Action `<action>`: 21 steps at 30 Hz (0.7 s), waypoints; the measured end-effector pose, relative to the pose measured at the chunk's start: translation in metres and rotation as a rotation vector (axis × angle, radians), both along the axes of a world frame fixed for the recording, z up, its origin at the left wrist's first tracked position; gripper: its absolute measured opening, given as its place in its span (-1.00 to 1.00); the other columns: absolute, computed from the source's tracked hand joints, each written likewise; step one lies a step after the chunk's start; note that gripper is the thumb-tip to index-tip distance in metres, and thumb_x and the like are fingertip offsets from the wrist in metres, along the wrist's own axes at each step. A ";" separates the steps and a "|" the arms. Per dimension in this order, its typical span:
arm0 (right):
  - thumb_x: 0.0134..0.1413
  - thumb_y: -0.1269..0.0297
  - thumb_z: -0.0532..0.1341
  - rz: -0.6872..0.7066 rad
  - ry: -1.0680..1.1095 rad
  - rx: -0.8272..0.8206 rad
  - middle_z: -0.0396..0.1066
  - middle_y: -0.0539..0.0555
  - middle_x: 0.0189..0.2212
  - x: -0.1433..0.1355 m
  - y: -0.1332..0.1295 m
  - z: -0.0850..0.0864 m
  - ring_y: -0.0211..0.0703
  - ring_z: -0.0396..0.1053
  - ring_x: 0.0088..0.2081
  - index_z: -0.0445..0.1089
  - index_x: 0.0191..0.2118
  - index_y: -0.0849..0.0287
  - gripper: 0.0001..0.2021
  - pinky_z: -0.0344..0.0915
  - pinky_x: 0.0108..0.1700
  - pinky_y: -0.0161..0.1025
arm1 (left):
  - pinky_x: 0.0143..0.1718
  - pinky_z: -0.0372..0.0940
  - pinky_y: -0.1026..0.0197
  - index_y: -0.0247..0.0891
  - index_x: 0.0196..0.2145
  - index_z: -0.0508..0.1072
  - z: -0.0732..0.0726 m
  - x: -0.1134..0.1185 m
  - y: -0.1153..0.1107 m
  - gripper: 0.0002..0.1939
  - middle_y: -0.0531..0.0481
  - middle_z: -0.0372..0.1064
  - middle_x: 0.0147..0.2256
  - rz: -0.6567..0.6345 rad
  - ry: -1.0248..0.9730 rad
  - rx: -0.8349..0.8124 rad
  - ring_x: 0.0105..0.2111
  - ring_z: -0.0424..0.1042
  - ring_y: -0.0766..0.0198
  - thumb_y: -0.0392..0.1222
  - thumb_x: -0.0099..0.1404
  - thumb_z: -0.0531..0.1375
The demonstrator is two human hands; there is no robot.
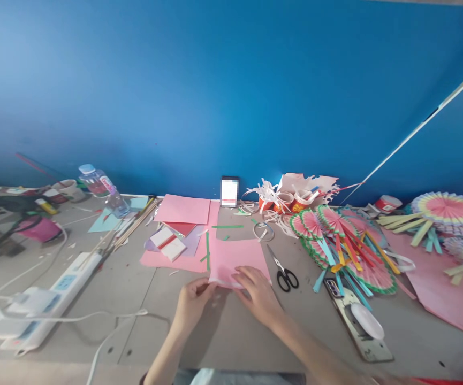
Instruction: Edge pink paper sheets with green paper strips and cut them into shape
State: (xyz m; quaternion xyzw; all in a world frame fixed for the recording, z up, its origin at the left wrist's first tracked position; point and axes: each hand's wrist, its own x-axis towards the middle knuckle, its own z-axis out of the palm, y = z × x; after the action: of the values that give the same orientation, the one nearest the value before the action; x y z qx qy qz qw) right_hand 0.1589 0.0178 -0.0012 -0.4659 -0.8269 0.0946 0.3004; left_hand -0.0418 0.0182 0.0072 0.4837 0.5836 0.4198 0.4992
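A pink sheet of paper (241, 254) lies on the grey table in front of me, with a narrow folded strip along its near edge. My left hand (196, 297) is closed, thumb and finger pinching the sheet's near left corner. On the near right part of the sheet rests my right hand (257, 294), its fingers stretched out over the paper and the thumb by the near edge. Black-handled scissors (284, 272) lie partly open just right of the sheet. Thin green paper strips (207, 248) lie along its left side and beyond it.
Pink sheets (183, 208) and a white-and-red packet (169, 244) lie at left. A power strip (54, 299) and cables stand further left, near a tilted bottle (105, 190). Pleated paper fans (341, 240), a phone (359, 326) and red cups (301, 200) are at right.
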 end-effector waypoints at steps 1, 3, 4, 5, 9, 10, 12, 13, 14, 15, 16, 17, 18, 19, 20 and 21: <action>0.10 0.35 0.21 -0.001 0.016 0.014 0.39 0.14 -0.04 -0.001 0.000 0.004 -0.04 0.32 -0.01 0.37 -0.04 0.10 -0.72 0.34 -0.02 -0.08 | -0.43 0.32 0.28 -0.32 -0.46 0.55 0.005 0.003 0.002 -0.65 -0.05 0.51 -0.49 -0.043 0.011 0.012 -0.45 0.47 0.17 0.08 0.05 0.25; 0.11 0.34 0.19 0.001 0.055 0.059 0.40 0.16 -0.06 -0.003 0.002 0.010 -0.05 0.33 -0.02 0.35 0.00 0.11 -0.70 0.35 -0.03 -0.09 | -0.41 0.31 0.30 -0.32 -0.48 0.53 0.016 0.011 0.007 -0.67 -0.03 0.50 -0.50 -0.084 0.023 0.038 -0.44 0.45 0.20 0.04 0.09 0.23; 0.13 0.35 0.17 -0.005 0.081 0.088 0.42 0.16 -0.09 -0.004 0.003 0.012 -0.06 0.35 -0.03 0.34 0.01 0.12 -0.70 0.36 -0.03 -0.10 | -0.40 0.31 0.29 -0.33 -0.48 0.52 0.021 0.015 0.010 -0.68 -0.03 0.49 -0.50 -0.095 0.025 0.052 -0.44 0.45 0.20 0.03 0.10 0.23; 0.16 0.37 0.14 -0.018 0.112 0.121 0.44 0.15 -0.12 -0.004 0.005 0.015 -0.07 0.37 -0.06 0.34 0.02 0.12 -0.70 0.37 -0.05 -0.11 | -0.38 0.32 0.28 -0.32 -0.46 0.53 0.026 0.019 0.014 -0.68 -0.03 0.49 -0.49 -0.118 0.019 0.073 -0.42 0.46 0.19 0.02 0.13 0.21; 0.21 0.48 0.01 -0.111 0.192 0.307 0.50 0.13 -0.22 0.004 0.018 0.027 -0.11 0.44 -0.14 0.34 0.05 0.10 -0.64 0.40 -0.09 -0.13 | -0.23 0.36 0.19 -0.29 -0.34 0.55 0.044 0.037 0.030 -0.71 -0.08 0.52 -0.34 -0.217 -0.081 0.231 -0.29 0.48 0.13 0.00 0.19 0.18; 0.21 0.48 0.01 -0.127 0.185 0.372 0.51 0.13 -0.21 0.007 0.021 0.033 -0.11 0.44 -0.14 0.33 0.08 0.10 -0.62 0.39 -0.08 -0.13 | -0.22 0.37 0.17 -0.30 -0.31 0.55 0.050 0.041 0.034 -0.69 -0.10 0.52 -0.32 -0.227 -0.116 0.264 -0.30 0.47 0.14 0.01 0.21 0.17; 0.21 0.47 0.03 -0.159 0.157 0.495 0.51 0.12 -0.16 0.014 0.028 0.046 -0.10 0.45 -0.11 0.29 0.13 0.08 -0.60 0.38 -0.04 -0.13 | -0.23 0.37 0.17 -0.31 -0.32 0.54 0.062 0.049 0.042 -0.67 -0.11 0.51 -0.35 -0.249 -0.169 0.319 -0.32 0.47 0.15 0.02 0.23 0.16; 0.20 0.46 0.05 -0.172 0.142 0.558 0.51 0.11 -0.15 0.018 0.031 0.054 -0.11 0.44 -0.09 0.28 0.14 0.06 -0.59 0.37 -0.02 -0.14 | -0.23 0.36 0.17 -0.31 -0.31 0.54 0.069 0.052 0.045 -0.67 -0.10 0.50 -0.36 -0.264 -0.182 0.338 -0.30 0.46 0.14 0.02 0.24 0.15; 0.20 0.45 0.07 -0.182 0.127 0.619 0.51 0.10 -0.13 0.022 0.033 0.061 -0.11 0.44 -0.08 0.27 0.15 0.06 -0.58 0.36 -0.01 -0.16 | -0.23 0.36 0.18 -0.30 -0.33 0.53 0.075 0.054 0.047 -0.68 -0.10 0.50 -0.37 -0.266 -0.187 0.365 -0.30 0.46 0.14 0.02 0.24 0.15; 0.20 0.45 0.09 -0.187 0.100 0.682 0.50 0.10 -0.13 0.025 0.035 0.069 -0.11 0.44 -0.06 0.26 0.16 0.06 -0.58 0.35 0.00 -0.16 | -0.25 0.35 0.19 -0.30 -0.36 0.53 0.080 0.056 0.049 -0.68 -0.08 0.49 -0.39 -0.259 -0.185 0.395 -0.32 0.45 0.16 0.02 0.23 0.16; 0.19 0.44 0.10 -0.190 0.064 0.739 0.50 0.09 -0.12 0.028 0.035 0.076 -0.10 0.44 -0.06 0.26 0.15 0.05 -0.58 0.35 0.01 -0.16 | -0.27 0.34 0.20 -0.30 -0.38 0.52 0.085 0.057 0.051 -0.69 -0.08 0.49 -0.40 -0.265 -0.183 0.422 -0.34 0.45 0.17 0.02 0.23 0.17; 0.19 0.43 0.12 -0.187 0.024 0.796 0.51 0.08 -0.13 0.030 0.035 0.082 -0.10 0.44 -0.07 0.27 0.15 0.04 -0.59 0.34 0.01 -0.16 | -0.28 0.34 0.20 -0.30 -0.39 0.52 0.088 0.057 0.052 -0.69 -0.08 0.49 -0.41 -0.272 -0.183 0.445 -0.35 0.44 0.17 0.02 0.23 0.17; 0.18 0.42 0.14 -0.185 -0.019 0.846 0.51 0.06 -0.14 0.033 0.035 0.086 -0.11 0.45 -0.08 0.28 0.14 0.02 -0.59 0.34 0.01 -0.16 | -0.28 0.34 0.20 -0.30 -0.40 0.52 0.089 0.056 0.052 -0.69 -0.08 0.49 -0.41 -0.278 -0.181 0.461 -0.36 0.44 0.17 0.02 0.22 0.18; 0.17 0.41 0.15 -0.180 -0.063 0.889 0.52 0.04 -0.14 0.034 0.035 0.089 -0.12 0.46 -0.10 0.29 0.13 0.00 -0.59 0.34 0.02 -0.16 | -0.28 0.33 0.19 -0.30 -0.40 0.52 0.089 0.055 0.053 -0.69 -0.09 0.49 -0.41 -0.288 -0.180 0.469 -0.36 0.44 0.16 0.02 0.22 0.18; 0.16 0.41 0.17 -0.174 -0.104 0.921 0.52 0.02 -0.15 0.035 0.034 0.090 -0.15 0.46 -0.12 0.30 0.12 -0.01 -0.60 0.33 0.03 -0.17 | -0.28 0.33 0.18 -0.30 -0.41 0.52 0.087 0.053 0.053 -0.69 -0.09 0.49 -0.41 -0.297 -0.180 0.469 -0.36 0.44 0.16 0.02 0.22 0.18; 0.16 0.41 0.18 -0.162 -0.142 0.936 0.52 0.01 -0.15 0.036 0.034 0.089 -0.17 0.46 -0.12 0.30 0.11 -0.02 -0.60 0.32 0.04 -0.19 | -0.28 0.33 0.18 -0.30 -0.42 0.52 0.083 0.051 0.054 -0.69 -0.09 0.49 -0.42 -0.303 -0.179 0.462 -0.37 0.44 0.16 0.02 0.21 0.19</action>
State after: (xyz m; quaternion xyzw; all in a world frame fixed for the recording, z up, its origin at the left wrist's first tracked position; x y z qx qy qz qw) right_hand 0.1946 0.0515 0.0881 -0.3486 -0.7602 -0.3436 0.4271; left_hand 0.0093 0.0721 0.0897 0.6274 0.3470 0.5032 0.4823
